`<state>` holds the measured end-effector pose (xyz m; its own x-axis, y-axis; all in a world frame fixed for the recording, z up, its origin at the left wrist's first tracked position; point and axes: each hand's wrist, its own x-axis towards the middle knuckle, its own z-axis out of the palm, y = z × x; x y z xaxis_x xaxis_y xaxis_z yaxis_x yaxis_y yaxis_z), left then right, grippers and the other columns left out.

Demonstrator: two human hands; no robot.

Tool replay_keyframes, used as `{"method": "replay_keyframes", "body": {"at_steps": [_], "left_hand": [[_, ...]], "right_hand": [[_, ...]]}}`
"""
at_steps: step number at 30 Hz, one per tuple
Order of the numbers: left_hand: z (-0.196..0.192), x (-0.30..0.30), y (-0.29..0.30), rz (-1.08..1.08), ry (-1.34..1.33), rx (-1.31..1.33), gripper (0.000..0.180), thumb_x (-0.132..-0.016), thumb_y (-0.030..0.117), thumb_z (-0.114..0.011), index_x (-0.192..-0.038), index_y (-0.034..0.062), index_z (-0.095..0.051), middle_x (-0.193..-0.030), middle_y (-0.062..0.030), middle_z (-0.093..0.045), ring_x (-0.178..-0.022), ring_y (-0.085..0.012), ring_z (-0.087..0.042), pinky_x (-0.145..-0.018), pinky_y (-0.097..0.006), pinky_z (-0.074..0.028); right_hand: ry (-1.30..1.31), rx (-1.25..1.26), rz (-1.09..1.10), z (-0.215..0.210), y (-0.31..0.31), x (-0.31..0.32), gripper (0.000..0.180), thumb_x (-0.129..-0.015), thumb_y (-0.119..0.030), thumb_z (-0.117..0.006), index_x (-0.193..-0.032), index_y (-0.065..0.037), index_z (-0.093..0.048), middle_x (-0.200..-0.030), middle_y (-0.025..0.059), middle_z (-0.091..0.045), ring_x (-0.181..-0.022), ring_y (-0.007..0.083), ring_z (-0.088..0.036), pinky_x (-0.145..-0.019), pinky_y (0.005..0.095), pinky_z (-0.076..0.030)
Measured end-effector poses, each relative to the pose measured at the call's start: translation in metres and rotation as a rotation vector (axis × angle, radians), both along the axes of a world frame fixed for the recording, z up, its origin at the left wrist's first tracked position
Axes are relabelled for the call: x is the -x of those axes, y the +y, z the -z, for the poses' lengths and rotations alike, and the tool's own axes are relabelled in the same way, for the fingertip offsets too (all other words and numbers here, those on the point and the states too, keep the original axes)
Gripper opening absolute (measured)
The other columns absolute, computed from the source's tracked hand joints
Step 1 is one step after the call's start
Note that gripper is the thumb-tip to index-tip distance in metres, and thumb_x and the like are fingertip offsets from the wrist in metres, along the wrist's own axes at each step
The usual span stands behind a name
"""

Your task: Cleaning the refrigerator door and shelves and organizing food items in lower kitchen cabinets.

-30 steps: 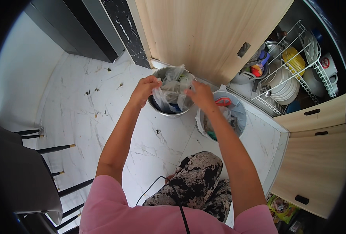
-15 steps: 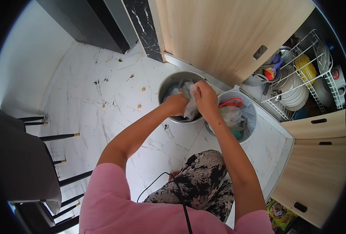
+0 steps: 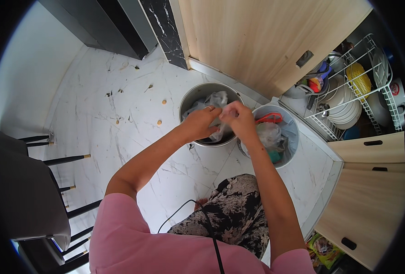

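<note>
Both hands, left hand (image 3: pixel 201 122) and right hand (image 3: pixel 239 119), have fingers clamped on a clear plastic bag (image 3: pixel 220 132) above the grey metal bin (image 3: pixel 191 97), beside a pale bin (image 3: pixel 290 130).

White dish rack (image 3: pixel 349 91) with plates (image 3: pixel 344 114), dark chair (image 3: pixel 24 192), marble floor (image 3: pixel 97 123).

The floor (image 3: pixel 102 118) is white marble-patterned tile with grey veins. Two round bins stand on it side by side near the wooden cabinet: a metal bin (image 3: pixel 189 101) and a pale blue bin (image 3: pixel 292 137), almost touching. Small brown crumbs (image 3: pixel 159 122) lie scattered to the left of the metal bin. Black chair legs (image 3: pixel 65 160) rest at the left edge.
</note>
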<state>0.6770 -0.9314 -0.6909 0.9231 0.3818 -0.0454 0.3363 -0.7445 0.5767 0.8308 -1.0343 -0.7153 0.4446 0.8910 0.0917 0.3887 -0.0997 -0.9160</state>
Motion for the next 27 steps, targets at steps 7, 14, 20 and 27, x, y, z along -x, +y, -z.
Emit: {"method": "replay_keyframes", "body": {"at_steps": [7,14,20,27], "left_hand": [[-0.017,0.008,0.004,-0.036,-0.002,-0.054,0.038,-0.080,0.022,-0.069,-0.114,0.0096,-0.057,-0.107,-0.0156,-0.058,-0.094,-0.0367,-0.060,-0.077,-0.043,-0.049],[0.001,-0.026,0.035,-0.197,-0.032,-0.227,0.026,-0.082,0.026,-0.066,-0.097,0.0057,-0.063,-0.101,-0.0177,-0.061,-0.087,-0.0369,-0.061,-0.074,-0.044,-0.049],[0.006,-0.026,0.001,0.108,-0.127,0.170,0.024,-0.083,0.024,-0.064,-0.095,0.0036,-0.064,-0.106,-0.0188,-0.059,-0.086,-0.0354,-0.062,-0.075,-0.041,-0.049],[0.057,-0.043,0.000,0.114,0.205,0.136,0.024,-0.083,0.025,-0.060,-0.092,0.0027,-0.063,-0.099,-0.0167,-0.063,-0.087,-0.0345,-0.063,-0.076,-0.041,-0.049]], "right_hand": [[0.605,-0.157,0.240,-0.015,-0.006,-0.032,0.010,-0.077,-0.005,-0.068,-0.085,-0.005,-0.062,-0.085,-0.0006,-0.060,-0.075,0.0069,-0.053,-0.067,0.0224,-0.042],[0.236,-0.046,0.048,-0.004,-0.014,-0.010,0.010,-0.077,-0.003,-0.069,-0.086,-0.003,-0.064,-0.078,-0.0024,-0.059,-0.069,0.0066,-0.049,-0.064,0.0213,-0.040],[0.023,-0.016,0.251,0.005,-0.015,-0.012,0.016,-0.076,-0.004,-0.070,-0.091,-0.005,-0.065,-0.075,0.0052,-0.054,-0.064,0.0127,-0.051,-0.059,0.0278,-0.043],[0.294,0.044,0.106,-0.010,-0.012,0.009,0.032,-0.074,-0.002,-0.067,-0.105,-0.008,-0.060,-0.073,0.0061,-0.053,-0.064,0.0138,-0.051,-0.060,0.0278,-0.044]]}}
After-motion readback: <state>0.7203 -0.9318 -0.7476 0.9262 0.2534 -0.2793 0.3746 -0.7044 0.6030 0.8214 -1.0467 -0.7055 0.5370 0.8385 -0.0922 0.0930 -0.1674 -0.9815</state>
